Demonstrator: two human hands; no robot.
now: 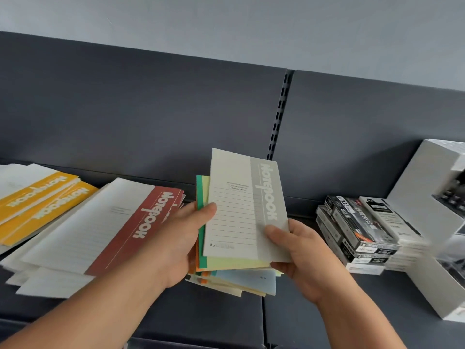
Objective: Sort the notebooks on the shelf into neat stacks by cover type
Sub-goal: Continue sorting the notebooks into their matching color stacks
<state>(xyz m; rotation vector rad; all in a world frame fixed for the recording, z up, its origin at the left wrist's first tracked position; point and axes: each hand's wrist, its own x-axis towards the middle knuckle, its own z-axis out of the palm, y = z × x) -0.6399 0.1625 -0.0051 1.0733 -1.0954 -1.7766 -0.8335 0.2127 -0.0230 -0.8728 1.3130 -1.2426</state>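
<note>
Fingers [283, 268] mostly behind notebooks [241, 212], cover print blurred

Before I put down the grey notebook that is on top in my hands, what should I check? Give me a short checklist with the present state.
1. Grey notebook lies on top of the held bundle: ok.
2. Left hand and right hand both grip the bundle: ok.
3. Grey stack already on the shelf: none in view, not ok.
4. Bare shelf between red stack and boxes: ok.
5. Held bundle squared up: not ok, it fans out.
</note>
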